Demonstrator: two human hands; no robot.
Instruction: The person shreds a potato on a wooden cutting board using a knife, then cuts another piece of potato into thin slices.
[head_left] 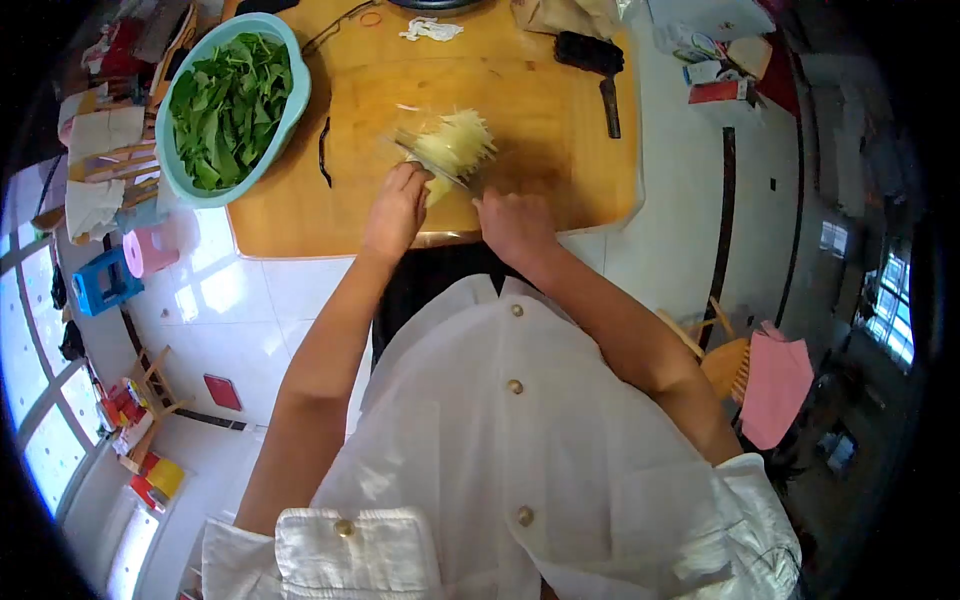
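Observation:
A heap of thin pale-yellow shreds (458, 142) lies on the wooden table (390, 85). Across its near side runs a knife blade (430, 160), slanting from upper left to lower right. My right hand (515, 225) is closed around the knife's handle end, at the right of the heap. On the left, my left hand (400, 205) has its fingers bent together against the near left side of the pale food, close to the blade. What lies under those fingertips is partly hidden.
A light-blue basin (300, 90) of green leaves stands at the table's left. A black object (588, 53) and a dark-handled tool (610, 108) lie at the right. A white crumpled cloth (432, 29) and a brown bag (565, 15) are at the back.

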